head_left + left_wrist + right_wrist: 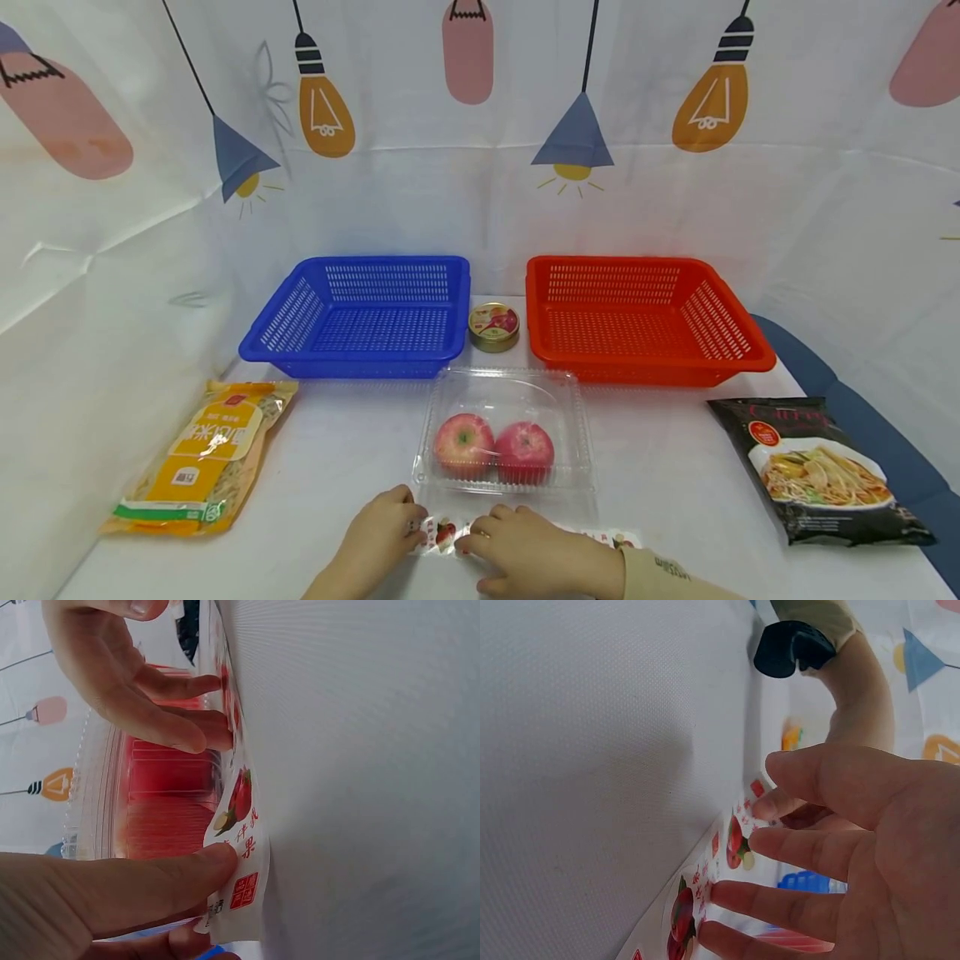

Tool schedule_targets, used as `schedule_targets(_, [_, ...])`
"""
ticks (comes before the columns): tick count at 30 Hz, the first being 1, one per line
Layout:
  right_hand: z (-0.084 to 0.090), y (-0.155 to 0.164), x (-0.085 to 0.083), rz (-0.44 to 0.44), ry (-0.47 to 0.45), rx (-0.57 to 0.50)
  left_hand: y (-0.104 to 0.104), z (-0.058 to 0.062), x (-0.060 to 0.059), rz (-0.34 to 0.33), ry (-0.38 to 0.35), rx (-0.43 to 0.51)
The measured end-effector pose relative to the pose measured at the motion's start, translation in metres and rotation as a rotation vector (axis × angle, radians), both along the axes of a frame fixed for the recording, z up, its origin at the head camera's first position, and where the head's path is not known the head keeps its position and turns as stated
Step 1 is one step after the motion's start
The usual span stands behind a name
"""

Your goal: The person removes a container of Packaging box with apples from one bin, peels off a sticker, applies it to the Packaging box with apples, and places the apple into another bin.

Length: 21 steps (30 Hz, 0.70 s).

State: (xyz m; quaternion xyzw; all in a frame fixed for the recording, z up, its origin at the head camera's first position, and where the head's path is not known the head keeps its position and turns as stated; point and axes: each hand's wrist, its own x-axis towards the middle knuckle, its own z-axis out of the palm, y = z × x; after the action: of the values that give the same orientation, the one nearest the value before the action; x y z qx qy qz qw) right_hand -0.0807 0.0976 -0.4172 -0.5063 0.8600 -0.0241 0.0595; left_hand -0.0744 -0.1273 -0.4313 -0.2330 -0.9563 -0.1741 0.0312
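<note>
A clear plastic clamshell box [501, 390] stands at the table's front middle with two red apples [463, 442] [524, 451] inside. A printed fruit label strip [444, 533] lies flat on the table along the box's near edge. My left hand [408, 518] pinches the strip's left end, thumb on top [202, 896]. My right hand [487, 530] presses on the strip with nearly straight fingers [840, 847]. In the left wrist view the strip [240, 810] sits between both hands, with the right hand [150, 697] at the top. The apples show as a red blur [165, 802].
A blue basket [360, 367] and a red basket [652, 372] stand behind the box, a small round tin [493, 327] between them. A yellow noodle packet [202, 454] lies at the left, a black noodle packet [817, 471] at the right. Printed cloth walls surround the table.
</note>
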Motion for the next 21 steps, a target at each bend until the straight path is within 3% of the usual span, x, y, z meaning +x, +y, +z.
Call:
schedule_targets(11, [-0.0003,0.0005,-0.0001,-0.003,-0.024,-0.005,0.0008,-0.0022,0.0018,0.011,0.084,-0.005])
schedule_targets(21, [-0.0002,0.0021,-0.0009,0.003,-0.039,-0.007,0.0014,-0.0043,0.0017,-0.007,0.092,0.002])
